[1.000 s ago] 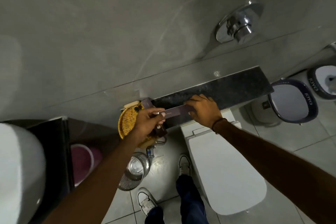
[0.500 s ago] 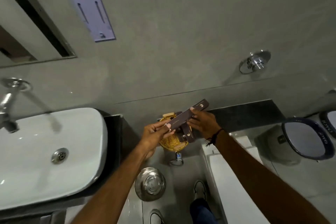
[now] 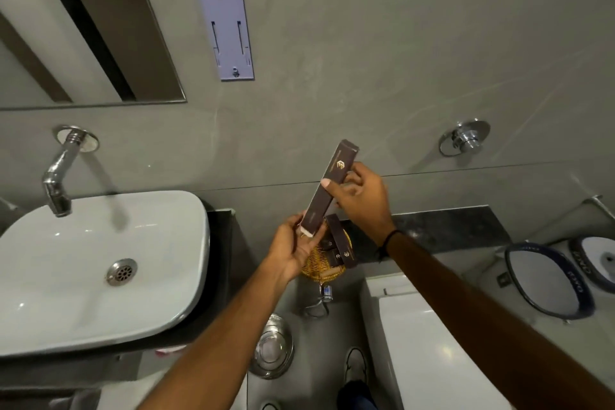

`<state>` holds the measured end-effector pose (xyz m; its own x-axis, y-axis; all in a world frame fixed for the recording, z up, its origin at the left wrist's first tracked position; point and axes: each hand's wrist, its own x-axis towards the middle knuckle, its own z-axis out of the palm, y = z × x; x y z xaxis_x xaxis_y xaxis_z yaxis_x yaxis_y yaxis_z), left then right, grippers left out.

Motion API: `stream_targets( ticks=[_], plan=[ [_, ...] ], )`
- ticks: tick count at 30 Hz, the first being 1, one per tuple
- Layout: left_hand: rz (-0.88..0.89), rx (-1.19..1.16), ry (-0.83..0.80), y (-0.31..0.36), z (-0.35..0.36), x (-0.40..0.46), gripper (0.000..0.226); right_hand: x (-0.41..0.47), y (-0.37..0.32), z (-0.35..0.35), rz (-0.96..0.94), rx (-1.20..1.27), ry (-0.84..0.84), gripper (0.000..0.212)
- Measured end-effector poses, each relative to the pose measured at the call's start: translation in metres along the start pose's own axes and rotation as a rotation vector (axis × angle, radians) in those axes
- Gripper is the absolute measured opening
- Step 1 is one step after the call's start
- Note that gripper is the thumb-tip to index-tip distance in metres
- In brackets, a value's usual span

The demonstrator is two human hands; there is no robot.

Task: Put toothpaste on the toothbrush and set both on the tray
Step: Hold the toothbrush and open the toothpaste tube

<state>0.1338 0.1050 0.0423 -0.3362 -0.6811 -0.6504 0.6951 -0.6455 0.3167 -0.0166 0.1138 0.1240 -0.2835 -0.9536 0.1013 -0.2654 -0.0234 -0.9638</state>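
Observation:
A long dark brown box (image 3: pixel 327 190) with a gold logo is held up tilted in front of the grey wall. My left hand (image 3: pixel 294 250) grips its lower, pale open end. My right hand (image 3: pixel 361 198) holds its upper part between thumb and fingers. Just below sits a round woven tray (image 3: pixel 321 265) on the dark stone ledge (image 3: pixel 442 226), with more small brown boxes (image 3: pixel 339 248) in it. No toothbrush or toothpaste tube shows outside the boxes.
A white basin (image 3: pixel 83 273) with a chrome tap (image 3: pixel 60 176) stands at the left. A white toilet (image 3: pixel 432 349) is at the lower right, a steel bin (image 3: pixel 271 349) on the floor between them. Two dark-rimmed bins (image 3: pixel 545 280) stand at the right.
Both hands have raised the long box from the ledge and tilted it steeply upright. The view has swung up and left, bringing the basin, tap and wall plate into sight.

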Motion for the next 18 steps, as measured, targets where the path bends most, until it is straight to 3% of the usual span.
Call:
stream_targets(
  ticks=[2,7,10,13,16,18],
  plan=[
    [-0.015,-0.034,0.028,-0.001,0.008,0.001,0.030,0.000,-0.016,0.001,-0.064,-0.059,0.032,0.027],
    [-0.006,-0.018,0.130,-0.001,0.000,-0.002,0.034,0.003,-0.024,-0.002,-0.010,-0.005,0.095,0.024],
    [0.023,0.128,0.140,0.003,-0.009,-0.005,0.036,0.014,-0.019,-0.005,0.085,0.113,0.179,0.025],
    [0.077,0.278,0.177,0.012,-0.014,-0.005,0.029,0.037,-0.012,-0.014,0.227,0.264,0.372,0.024],
    [0.184,0.376,0.296,0.023,-0.019,-0.002,0.023,0.055,0.005,-0.031,0.380,0.423,0.531,0.032],
    [0.269,0.412,0.372,0.032,-0.025,0.003,0.022,0.058,0.027,-0.040,0.525,0.423,0.550,0.035]
  ],
)
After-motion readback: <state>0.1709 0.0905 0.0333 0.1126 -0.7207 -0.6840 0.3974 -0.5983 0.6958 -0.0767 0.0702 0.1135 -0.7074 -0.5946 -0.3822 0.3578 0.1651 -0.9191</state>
